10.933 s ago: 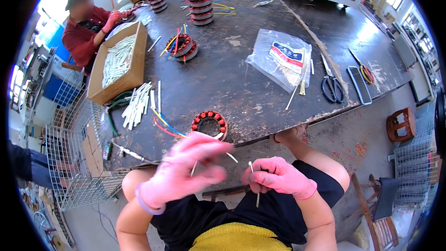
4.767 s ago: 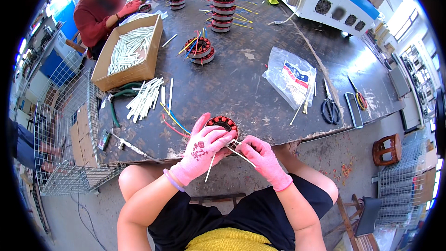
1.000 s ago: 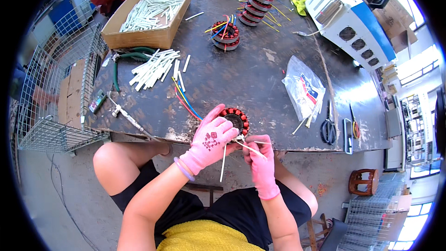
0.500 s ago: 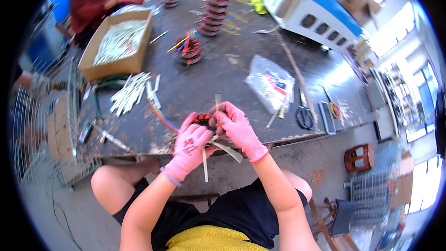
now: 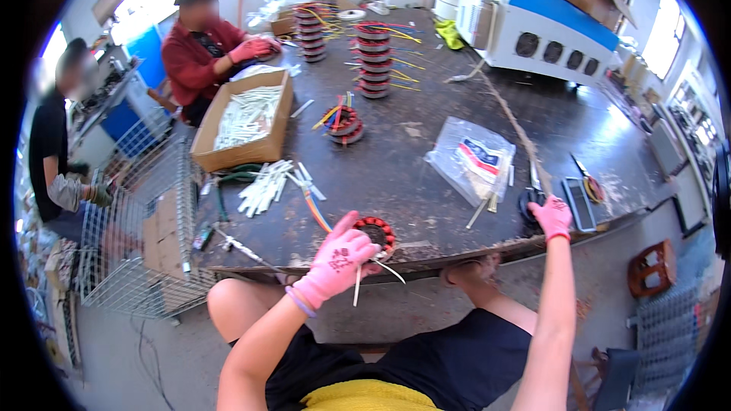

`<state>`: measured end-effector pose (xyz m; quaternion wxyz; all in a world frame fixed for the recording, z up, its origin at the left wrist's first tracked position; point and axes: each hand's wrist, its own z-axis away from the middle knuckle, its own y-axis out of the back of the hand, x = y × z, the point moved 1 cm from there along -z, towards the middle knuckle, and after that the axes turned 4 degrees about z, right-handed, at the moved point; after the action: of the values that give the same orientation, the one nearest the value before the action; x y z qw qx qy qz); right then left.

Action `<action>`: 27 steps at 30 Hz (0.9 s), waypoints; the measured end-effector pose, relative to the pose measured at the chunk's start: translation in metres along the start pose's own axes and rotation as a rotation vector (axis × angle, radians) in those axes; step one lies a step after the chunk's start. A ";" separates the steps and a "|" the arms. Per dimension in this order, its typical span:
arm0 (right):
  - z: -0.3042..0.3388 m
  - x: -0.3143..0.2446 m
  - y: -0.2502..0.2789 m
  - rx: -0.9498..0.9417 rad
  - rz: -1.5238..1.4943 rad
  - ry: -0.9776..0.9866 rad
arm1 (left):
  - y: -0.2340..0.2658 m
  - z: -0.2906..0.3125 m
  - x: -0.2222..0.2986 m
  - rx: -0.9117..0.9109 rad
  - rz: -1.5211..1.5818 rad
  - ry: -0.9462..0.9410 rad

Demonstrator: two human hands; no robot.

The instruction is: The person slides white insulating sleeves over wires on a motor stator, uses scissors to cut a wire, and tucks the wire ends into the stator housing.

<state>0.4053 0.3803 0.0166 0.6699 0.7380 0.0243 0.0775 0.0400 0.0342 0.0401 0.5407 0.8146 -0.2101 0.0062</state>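
- Head view: at the left of the surface [image 5: 415,198] you have a cardboard box [image 5: 236,158], uncovered, heaped with white sticks [image 5: 247,118].
- Clear plastic bag [image 5: 449,154] lying flat, right of centre; printed label, pale thin strips inside toward its lower end, some poking out.
- Wire basket [image 5: 122,221] off the surface's left edge; brown cardboard sheet [image 5: 164,232] stands in it.
- White bucket [image 5: 447,4] at the far edge, contents not visible to you.
- Your left hand [image 5: 340,259], pink-gloved, grasps the near left side of a red-wound stator ring [image 5: 378,230] at the near edge of the surface. Two white strips [image 5: 357,288] hang from it; coloured leads run off to the left.
- Your right hand [image 5: 552,215] is at the handles of the dark scissors [image 5: 531,199]; whether the fingers have gripped, you cannot tell. Phone [image 5: 580,204] just beside.
- Surface dark, scuffed, with a long seam at right. Loose white pile [image 5: 266,188] near the box; two tall stator stacks [image 5: 375,68] and a short stack [image 5: 345,129] beyond.
- Room: white-and-blue machine [image 5: 533,23] at far right, wooden stool [image 5: 651,269] on the floor, a co-worker in red [image 5: 190,65] beyond the box, another in black [image 5: 49,133] behind the basket.
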 end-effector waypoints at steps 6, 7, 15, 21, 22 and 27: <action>0.003 0.015 0.004 0.002 -0.237 -0.079 | 0.015 -0.002 -0.003 -0.117 0.129 -0.112; 0.016 0.022 0.011 0.052 -0.513 -0.091 | 0.014 -0.002 -0.007 -0.136 0.146 -0.127; 0.121 -0.022 0.043 -0.211 -1.761 0.114 | 0.037 -0.017 -0.038 -0.181 0.100 -0.141; 0.189 -0.076 0.058 -0.518 -1.906 0.234 | 0.049 -0.006 -0.148 0.001 -0.138 0.145; 0.195 -0.088 0.057 -0.588 -1.937 0.247 | 0.037 -0.009 -0.154 0.031 -0.133 0.148; 0.217 -0.121 0.068 -0.679 -1.860 0.328 | -0.006 -0.022 -0.170 0.049 -0.174 0.316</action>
<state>0.3132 0.1424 0.0547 0.6276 0.1756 0.6602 -0.3734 -0.1085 0.1126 0.0031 0.5456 0.8314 -0.0510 0.0921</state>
